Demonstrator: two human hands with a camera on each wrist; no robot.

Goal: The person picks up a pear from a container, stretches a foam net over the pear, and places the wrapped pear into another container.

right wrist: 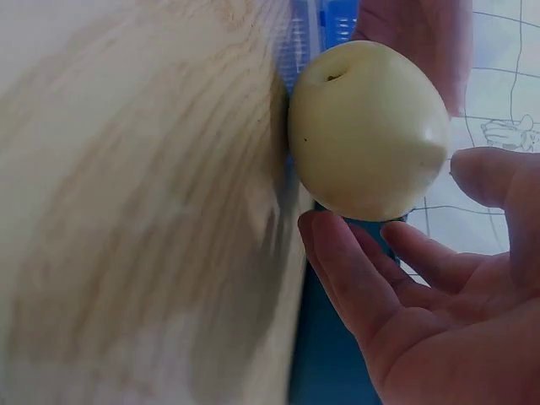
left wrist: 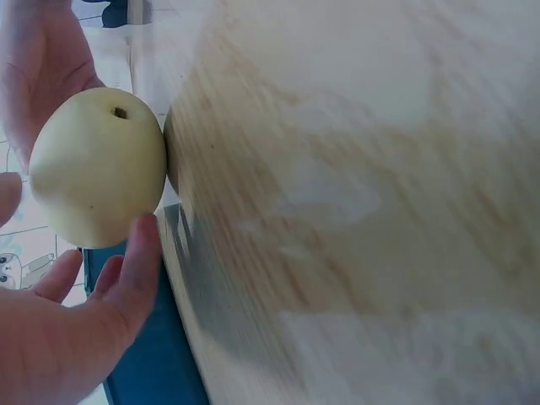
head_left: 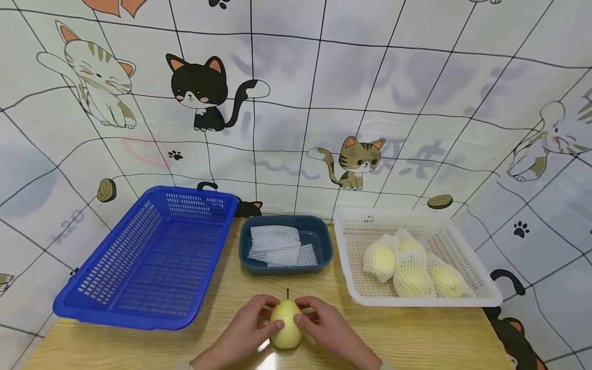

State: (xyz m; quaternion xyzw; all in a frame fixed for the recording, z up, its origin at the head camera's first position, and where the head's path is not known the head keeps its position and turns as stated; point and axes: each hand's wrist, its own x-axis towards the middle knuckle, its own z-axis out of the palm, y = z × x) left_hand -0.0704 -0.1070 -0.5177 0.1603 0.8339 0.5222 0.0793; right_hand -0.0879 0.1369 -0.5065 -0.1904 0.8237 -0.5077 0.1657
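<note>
A yellow-green pear (head_left: 285,329) stands upright on the wooden table, its dark stem pointing up. My left hand (head_left: 250,329) holds it from the left, thumb on the near side and fingers bent round the far side. From the right, my right hand (head_left: 327,326) holds the same pear in a mirrored way. Both wrist views show the pear's underside; fingertips (left wrist: 145,232) of the left hand meet its skin in the left wrist view. In the right wrist view, the right hand's fingers (right wrist: 337,253) lie close against the pear (right wrist: 367,131).
Behind the hands sits a dark teal tray (head_left: 287,270) holding white foam net sleeves (head_left: 275,241). A blue plastic basket (head_left: 162,267) stands at left. At right, a white basket (head_left: 425,302) contains several net-wrapped pears (head_left: 411,277). A cat-patterned cloth (head_left: 296,118) hangs behind.
</note>
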